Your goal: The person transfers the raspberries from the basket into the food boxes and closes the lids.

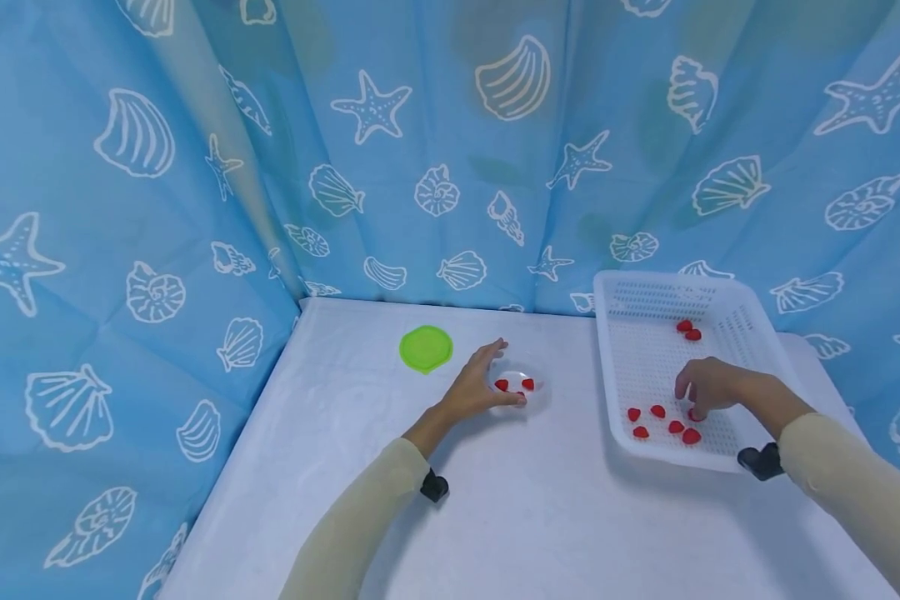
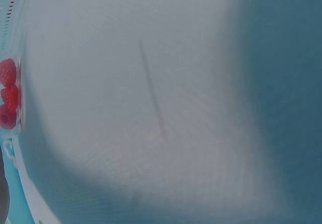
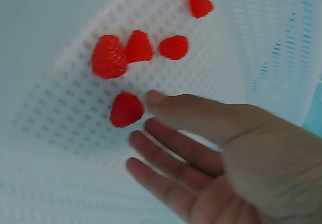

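Note:
In the head view my left hand (image 1: 474,385) holds a small clear container (image 1: 542,392), thumb and fingers curved around its side. Three raspberries (image 1: 528,384) lie inside; the left wrist view catches these raspberries (image 2: 9,95) at its left edge, most of that hand out of frame. My right hand (image 1: 714,383) reaches down into a white perforated basket (image 1: 607,367). Seen from the right wrist, its thumb and fingers are spread beside one raspberry (image 3: 127,109), a small gap between. Several more raspberries (image 3: 109,57) lie on the basket floor close by.
A flat green lid-like piece (image 1: 426,348) lies on the white table (image 1: 540,517), left of the clear container. Two raspberries (image 1: 688,331) sit near the basket's back. Blue shell-patterned curtains (image 1: 420,167) hang behind and at the sides.

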`<state>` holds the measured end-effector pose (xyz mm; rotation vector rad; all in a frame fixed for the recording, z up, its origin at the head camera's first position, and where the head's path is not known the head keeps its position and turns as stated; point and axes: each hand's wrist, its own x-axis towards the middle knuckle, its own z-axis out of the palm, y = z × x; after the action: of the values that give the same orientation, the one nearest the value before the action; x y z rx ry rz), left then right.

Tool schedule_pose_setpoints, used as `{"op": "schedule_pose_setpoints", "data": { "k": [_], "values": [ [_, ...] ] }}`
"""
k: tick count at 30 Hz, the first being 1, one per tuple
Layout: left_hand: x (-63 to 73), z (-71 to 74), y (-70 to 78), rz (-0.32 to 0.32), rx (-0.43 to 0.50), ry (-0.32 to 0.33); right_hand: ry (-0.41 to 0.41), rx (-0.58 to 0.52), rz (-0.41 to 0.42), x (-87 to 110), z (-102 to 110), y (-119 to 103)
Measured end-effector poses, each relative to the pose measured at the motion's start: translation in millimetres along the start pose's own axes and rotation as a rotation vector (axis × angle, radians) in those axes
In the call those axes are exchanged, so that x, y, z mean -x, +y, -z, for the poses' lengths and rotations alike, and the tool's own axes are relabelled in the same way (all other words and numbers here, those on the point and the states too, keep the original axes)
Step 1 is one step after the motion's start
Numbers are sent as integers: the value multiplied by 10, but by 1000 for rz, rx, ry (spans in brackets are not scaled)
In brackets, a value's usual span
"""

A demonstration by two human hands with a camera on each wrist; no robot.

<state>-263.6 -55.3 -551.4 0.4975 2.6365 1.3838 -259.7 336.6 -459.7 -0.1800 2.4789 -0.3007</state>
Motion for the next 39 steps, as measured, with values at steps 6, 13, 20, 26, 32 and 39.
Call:
{"op": "schedule_pose_setpoints", "data": {
  "k": [6,13,20,26,32,39],
  "values": [
    [7,27,-7,-2,11,-2,11,11,29,-90,67,-76],
    [22,31,9,3,19,-23,-31,74,-14,-137,40,-134],
    [19,12,-9,-7,17,-24,-84,109,-28,-159,19,-102],
    [-10,53,8,-4,0,-23,-84,107,56,-214,21,-14],
    [-17,50,11,-7,-11,-25,-76,108,63,-202,20,-11],
    [-8,32,-17,-10,-17,-19,-56,114,38,-221,15,-57]
  ]
}}
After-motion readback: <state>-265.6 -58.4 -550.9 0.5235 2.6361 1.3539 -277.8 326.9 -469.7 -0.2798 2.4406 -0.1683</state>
